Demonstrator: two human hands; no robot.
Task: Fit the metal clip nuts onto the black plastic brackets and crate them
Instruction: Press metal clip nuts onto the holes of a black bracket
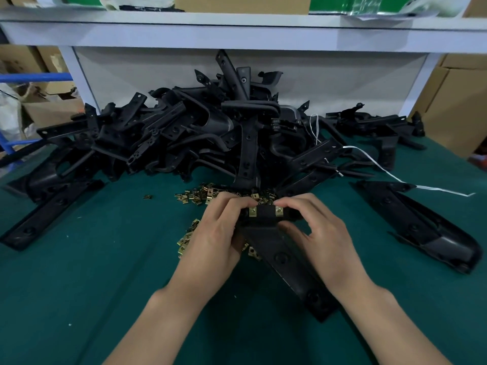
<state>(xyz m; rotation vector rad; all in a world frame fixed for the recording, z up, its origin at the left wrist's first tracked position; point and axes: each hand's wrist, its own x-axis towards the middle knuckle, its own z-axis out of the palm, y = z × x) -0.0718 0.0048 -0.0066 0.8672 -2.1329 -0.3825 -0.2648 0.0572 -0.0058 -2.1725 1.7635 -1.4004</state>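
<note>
A long black plastic bracket (284,262) lies on the green table in front of me, its far end between both hands. Two brass clip nuts sit on that end, a left clip nut (253,211) and a right clip nut (279,211). My left hand (218,233) grips the bracket's left side, fingertips curled over the left clip nut. My right hand (316,233) pinches the right clip nut, thumb under the bracket's edge. Loose clip nuts (200,196) lie scattered just beyond and under my left hand.
A big heap of black brackets (210,133) fills the table's back half under a white shelf (237,35). Single brackets lie at the left (50,214) and right (421,227). A white string (395,177) trails right. Cardboard boxes (458,106) stand beside the table.
</note>
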